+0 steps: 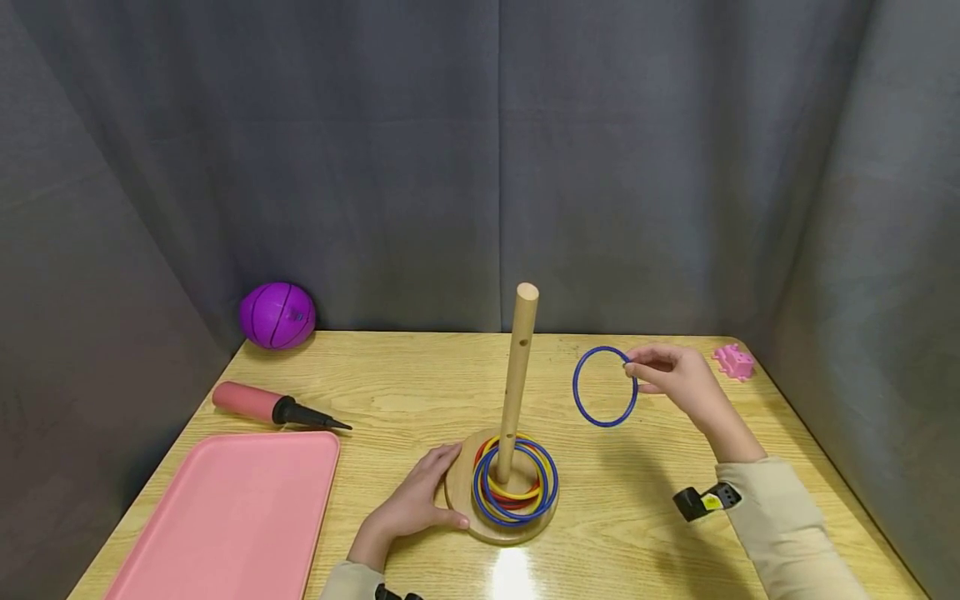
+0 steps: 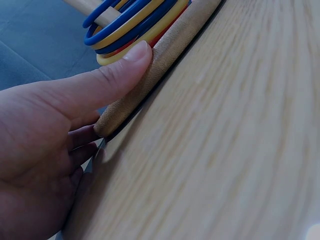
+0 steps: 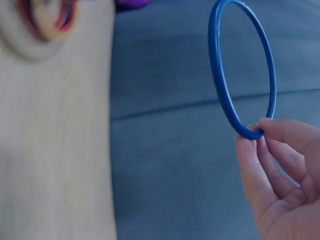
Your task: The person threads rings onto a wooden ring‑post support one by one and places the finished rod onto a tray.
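My right hand (image 1: 678,382) pinches a thin blue ring (image 1: 606,424) between thumb and fingertips, holding it roughly upright above the table, to the right of a wooden peg (image 1: 517,375). The ring's whole loop shows in the head view; in the right wrist view its top is cut off. The peg rises from a round wooden base (image 1: 459,483). Several blue, yellow and red rings (image 2: 135,22) lie stacked around the peg's foot. My left hand (image 1: 412,500) holds the left edge of the base, its thumb against the rim and the fingers along the side.
A pink tray (image 1: 225,517) lies at the front left, with a red and black hand pump (image 1: 255,403) behind it. A purple ball (image 1: 277,316) sits at the back left corner. A small pink toy (image 1: 733,362) is at the back right. Grey curtains (image 1: 390,167) enclose the table.
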The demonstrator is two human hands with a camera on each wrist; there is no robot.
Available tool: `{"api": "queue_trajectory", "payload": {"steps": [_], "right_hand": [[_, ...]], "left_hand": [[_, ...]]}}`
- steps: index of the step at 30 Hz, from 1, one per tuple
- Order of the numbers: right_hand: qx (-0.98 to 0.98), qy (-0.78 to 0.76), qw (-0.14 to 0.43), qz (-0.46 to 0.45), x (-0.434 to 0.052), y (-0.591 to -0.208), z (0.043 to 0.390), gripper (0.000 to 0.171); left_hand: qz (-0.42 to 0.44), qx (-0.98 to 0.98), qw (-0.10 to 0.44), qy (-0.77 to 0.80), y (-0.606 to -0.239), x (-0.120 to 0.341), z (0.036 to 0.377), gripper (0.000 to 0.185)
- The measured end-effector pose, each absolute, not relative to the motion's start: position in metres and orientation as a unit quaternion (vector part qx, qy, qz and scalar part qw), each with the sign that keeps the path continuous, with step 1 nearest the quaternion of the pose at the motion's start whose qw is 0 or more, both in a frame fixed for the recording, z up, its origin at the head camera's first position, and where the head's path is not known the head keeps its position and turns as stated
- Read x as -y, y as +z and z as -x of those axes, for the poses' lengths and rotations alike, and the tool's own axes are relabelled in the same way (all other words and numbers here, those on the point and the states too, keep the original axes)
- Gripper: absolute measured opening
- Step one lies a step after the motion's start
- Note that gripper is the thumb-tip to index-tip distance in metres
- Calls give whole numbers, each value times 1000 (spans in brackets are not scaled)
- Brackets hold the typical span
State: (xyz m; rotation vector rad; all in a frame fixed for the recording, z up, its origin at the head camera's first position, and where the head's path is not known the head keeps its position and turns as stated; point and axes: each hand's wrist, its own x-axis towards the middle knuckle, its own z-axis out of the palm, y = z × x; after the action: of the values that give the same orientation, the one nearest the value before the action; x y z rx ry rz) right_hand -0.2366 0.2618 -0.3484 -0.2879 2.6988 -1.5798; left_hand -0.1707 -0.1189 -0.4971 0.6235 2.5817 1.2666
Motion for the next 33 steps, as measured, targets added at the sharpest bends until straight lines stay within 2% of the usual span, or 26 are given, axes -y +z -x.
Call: {"api": "queue_trajectory", "payload": {"steps": [4, 12, 24, 33], "right_hand": [[-826, -553, -4, 112, -253, -332, 232, 31], [-757, -636, -5, 151, -238, -302, 223, 6], [-654, -730, 40, 193, -214, -264, 208, 18], [-600, -778, 67, 172, -186, -243, 199, 20]], "left_hand": [[-210, -873, 101, 429, -498, 119, 171, 109], [-214, -872, 94, 430, -498, 119, 171, 110], [-214, -872, 95, 429, -497, 118, 171, 110], [-212, -872, 96, 430, -498, 120, 171, 109]]}}
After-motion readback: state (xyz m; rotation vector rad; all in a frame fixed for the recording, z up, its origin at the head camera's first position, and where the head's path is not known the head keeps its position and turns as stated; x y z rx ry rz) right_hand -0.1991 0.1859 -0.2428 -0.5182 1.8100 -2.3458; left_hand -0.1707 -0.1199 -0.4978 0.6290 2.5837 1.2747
